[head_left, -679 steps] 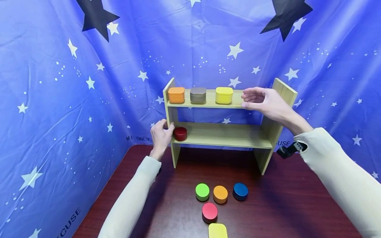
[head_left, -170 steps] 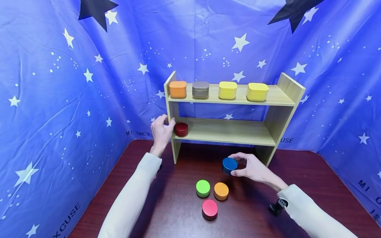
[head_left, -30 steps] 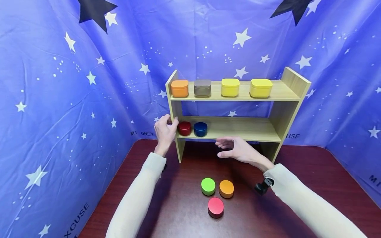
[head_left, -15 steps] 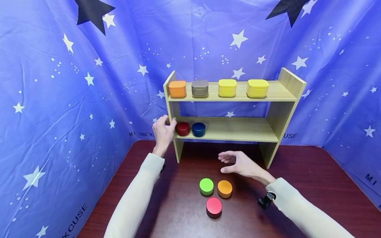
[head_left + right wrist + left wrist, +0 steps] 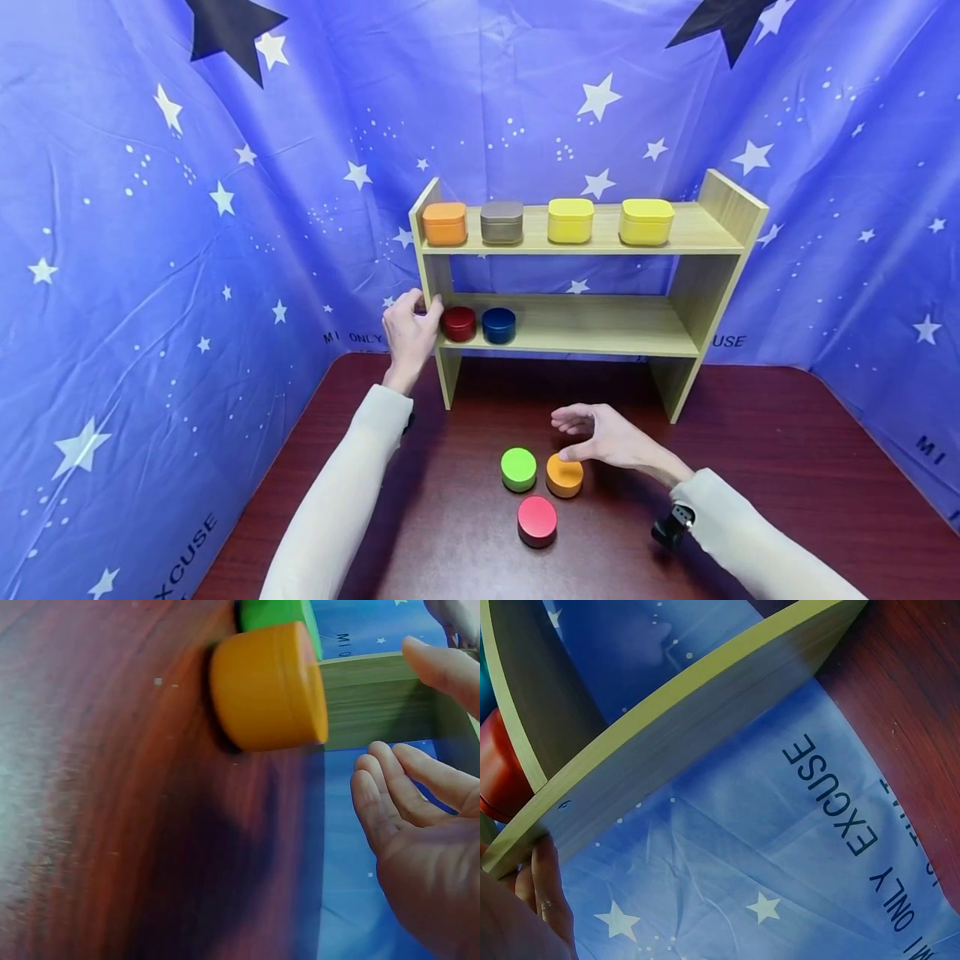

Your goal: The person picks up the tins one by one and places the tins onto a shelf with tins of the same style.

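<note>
Hovering with loose, spread fingers, the right hand (image 5: 611, 437) nears the upright orange tin (image 5: 564, 477); left hand (image 5: 408, 333) grips the shelf (image 5: 570, 333).

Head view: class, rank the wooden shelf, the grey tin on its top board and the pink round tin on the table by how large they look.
1. Wooden shelf, by far the largest.
2. and 3. Grey tin and pink round tin look about alike; the pink one lies nearer the camera, so I will not rank them.
</note>
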Motion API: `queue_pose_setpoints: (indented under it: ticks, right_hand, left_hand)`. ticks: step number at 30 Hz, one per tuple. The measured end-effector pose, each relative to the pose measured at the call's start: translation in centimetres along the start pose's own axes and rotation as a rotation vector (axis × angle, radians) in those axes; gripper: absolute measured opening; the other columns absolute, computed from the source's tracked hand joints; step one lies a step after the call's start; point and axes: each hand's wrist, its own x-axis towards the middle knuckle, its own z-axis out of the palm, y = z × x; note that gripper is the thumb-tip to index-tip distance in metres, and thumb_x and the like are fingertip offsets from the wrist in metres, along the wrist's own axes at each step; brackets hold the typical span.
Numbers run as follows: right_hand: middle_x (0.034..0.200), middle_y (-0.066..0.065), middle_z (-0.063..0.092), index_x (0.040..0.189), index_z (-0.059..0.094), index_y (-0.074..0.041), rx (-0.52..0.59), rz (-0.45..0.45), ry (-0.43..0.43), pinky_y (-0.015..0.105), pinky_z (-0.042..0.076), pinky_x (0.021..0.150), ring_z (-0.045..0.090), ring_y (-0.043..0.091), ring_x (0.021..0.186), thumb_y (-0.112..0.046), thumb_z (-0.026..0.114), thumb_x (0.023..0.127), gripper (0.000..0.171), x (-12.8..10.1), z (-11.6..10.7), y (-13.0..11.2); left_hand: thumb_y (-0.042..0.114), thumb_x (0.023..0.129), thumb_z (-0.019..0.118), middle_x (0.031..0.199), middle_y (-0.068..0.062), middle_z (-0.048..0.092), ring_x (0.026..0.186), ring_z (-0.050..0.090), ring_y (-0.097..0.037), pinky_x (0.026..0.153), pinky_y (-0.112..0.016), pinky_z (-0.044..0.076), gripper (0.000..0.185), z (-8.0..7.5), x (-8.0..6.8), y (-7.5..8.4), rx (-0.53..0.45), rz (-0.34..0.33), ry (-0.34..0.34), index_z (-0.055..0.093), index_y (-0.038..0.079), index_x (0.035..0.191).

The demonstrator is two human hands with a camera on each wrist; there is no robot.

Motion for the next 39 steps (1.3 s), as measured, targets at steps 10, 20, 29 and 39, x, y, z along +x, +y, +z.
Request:
queue_pose_setpoints:
  ticks: [10,20,29,39]
  right_hand:
    - [0.134,0.033,0.072,0.140,0.060,0.015,0.016,0.021,-0.025,0.026,0.058,0.103,0.072,0.045,0.121,-0.017,0.088,0.086,0.069,-0.9,0.8,1.3]
    - [0.137,0.028,0.072,0.140,0.063,0.010,-0.008,0.041,-0.055,0.023,0.056,0.100,0.072,0.024,0.116,-0.018,0.089,0.082,0.070,-1.9,1.7,2.0]
    - [0.132,0.022,0.075,0.139,0.065,0.009,-0.009,0.041,-0.064,0.020,0.055,0.094,0.071,0.010,0.108,-0.017,0.090,0.081,0.068,-2.1,2.0,2.3]
    - [0.128,0.015,0.076,0.138,0.068,-0.001,-0.026,0.051,-0.066,0.020,0.053,0.090,0.067,0.006,0.098,-0.014,0.090,0.078,0.065,-2.6,2.4,2.6]
  left_hand:
    - [0.021,0.091,0.074,0.069,-0.021,0.064,0.065,0.063,-0.043,0.067,-0.054,0.047,0.031,0.1,0.3,0.0,0.000,0.015,0.010,0.061,0.000,0.071]
    - [0.022,0.091,0.074,0.069,-0.022,0.063,0.065,0.061,-0.044,0.067,-0.053,0.045,0.034,0.0,0.1,0.1,-0.005,0.002,-0.002,0.058,0.000,0.070]
    - [0.021,0.091,0.073,0.066,-0.021,0.060,0.064,0.059,-0.042,0.065,-0.046,0.041,0.034,0.1,0.0,-0.2,-0.015,0.012,0.008,0.057,0.001,0.069]
    - [0.021,0.090,0.074,0.066,-0.021,0.059,0.064,0.058,-0.042,0.065,-0.045,0.041,0.035,0.2,0.0,-0.3,-0.014,0.015,0.013,0.056,0.001,0.068]
